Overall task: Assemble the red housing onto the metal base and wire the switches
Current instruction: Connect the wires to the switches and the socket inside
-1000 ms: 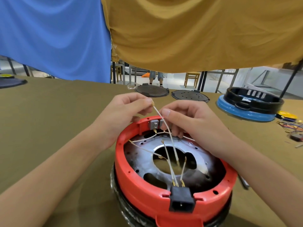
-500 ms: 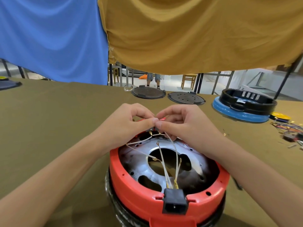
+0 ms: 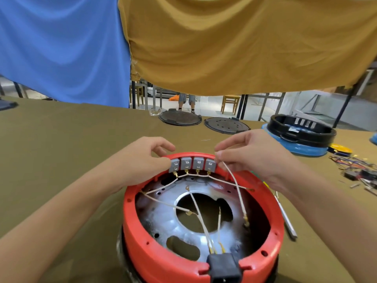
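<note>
I see a big table [image 3: 61, 152] with an olive-green cloth on it. Above its far edge hang a blue cloth [image 3: 61, 48] and a mustard-yellow cloth [image 3: 234, 43].

Right in front of me on the table is the red housing [image 3: 169, 260]. It is a round red ring, and it sits around the metal base [image 3: 165, 221], a shiny plate with a big hole in the middle. A black plug socket [image 3: 224, 267] sits in the near wall of the red ring.

Far off to my right is a black ring on a blue base [image 3: 299, 137]. At the far edge of the table lie 2 dark round plates [image 3: 204, 120].

My left hand [image 3: 140, 162] is at the far left of the red ring. Its fingers are curled, and the thumb and fingertips touch the left end of the switches [image 3: 192, 163]. I cannot tell if it grips them or only holds them steady. My right hand [image 3: 251, 158] is at the far right of the ring. Its thumb and first finger pinch a white wire [image 3: 234, 182], right beside the last switch.

The 4 grey switches stand in a row on the far wall of the red ring, touching side by side. Thin white wires join them below. The pinched wire runs down to a gold end [image 3: 245, 219] inside the ring.

A heap of colored wires [image 3: 355, 166] lies on the far right of the table. A thin metal tool [image 3: 285, 217] lies just right of the red ring.
</note>
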{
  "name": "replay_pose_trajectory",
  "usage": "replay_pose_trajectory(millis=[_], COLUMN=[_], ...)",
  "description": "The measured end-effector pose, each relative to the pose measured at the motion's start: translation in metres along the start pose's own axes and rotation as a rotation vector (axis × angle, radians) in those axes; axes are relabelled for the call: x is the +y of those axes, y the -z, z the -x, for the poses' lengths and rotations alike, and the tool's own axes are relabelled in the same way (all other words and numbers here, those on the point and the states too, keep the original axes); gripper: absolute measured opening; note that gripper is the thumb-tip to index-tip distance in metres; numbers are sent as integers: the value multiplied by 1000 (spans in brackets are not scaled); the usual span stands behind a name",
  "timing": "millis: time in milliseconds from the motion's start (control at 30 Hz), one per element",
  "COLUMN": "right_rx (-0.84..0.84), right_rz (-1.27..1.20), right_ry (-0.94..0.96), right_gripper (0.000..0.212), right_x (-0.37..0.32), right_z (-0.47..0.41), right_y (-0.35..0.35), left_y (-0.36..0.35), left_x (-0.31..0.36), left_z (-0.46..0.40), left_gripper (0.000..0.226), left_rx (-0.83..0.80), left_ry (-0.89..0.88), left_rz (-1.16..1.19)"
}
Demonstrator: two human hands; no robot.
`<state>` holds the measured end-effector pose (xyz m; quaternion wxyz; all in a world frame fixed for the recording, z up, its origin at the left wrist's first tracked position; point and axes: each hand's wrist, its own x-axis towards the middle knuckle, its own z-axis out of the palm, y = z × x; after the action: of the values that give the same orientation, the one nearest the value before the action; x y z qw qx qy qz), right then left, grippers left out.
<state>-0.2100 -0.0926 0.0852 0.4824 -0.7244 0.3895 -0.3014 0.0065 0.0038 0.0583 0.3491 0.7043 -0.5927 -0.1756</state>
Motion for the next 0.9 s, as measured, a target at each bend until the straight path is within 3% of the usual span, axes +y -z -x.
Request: replay_pose_trajectory(millis=[133, 367, 533, 600, 667, 800, 900], right_rx=[-106, -46, -88, -116, -132, -144, -149], right_rz=[191, 406, 243, 214, 191, 170, 211], right_ry=[-10, 28, -60, -87, -93, -90, -71], right_gripper=[14, 16, 22, 21, 23, 26, 25], right_x=[-5, -4, -7, -6, -6, -6, -6], right_z=[8, 16, 12, 11, 11, 12, 14], right_y=[-5, -19, -23, -27, -30, -34, -39], left_y=[2, 2, 3, 3, 2, 3, 4], left_x=[0, 2, 5, 8, 10, 11, 11], left_z=[1, 2, 4, 6, 7, 9, 11], left_gripper=[33, 27, 18, 24, 27, 11, 15], left_rx=[-44, -135, -103, -123, -130, -131, -150], left_ry=[17, -39, -4, 2, 9, -29, -58], left_rz=[-33, 24, -30, -105, -156, -327, -422])
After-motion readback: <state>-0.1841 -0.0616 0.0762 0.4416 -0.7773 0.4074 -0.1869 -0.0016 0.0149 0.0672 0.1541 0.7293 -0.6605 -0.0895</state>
